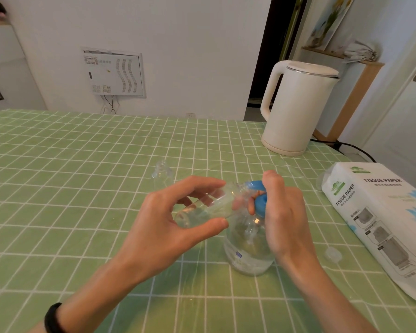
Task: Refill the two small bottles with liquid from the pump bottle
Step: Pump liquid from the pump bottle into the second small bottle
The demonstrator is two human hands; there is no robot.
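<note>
Currently, left fingers (203, 184) grip the part-filled first bottle (202, 210), right fingers (271, 182) clasp the pump (261, 203); second bottle (162, 174) looks empty.

White kettle (298, 109), tissue pack (389, 212)

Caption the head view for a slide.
Left hand holds a tilted small bottle at the blue spout while the right hand grips the pump bottle.
</note>
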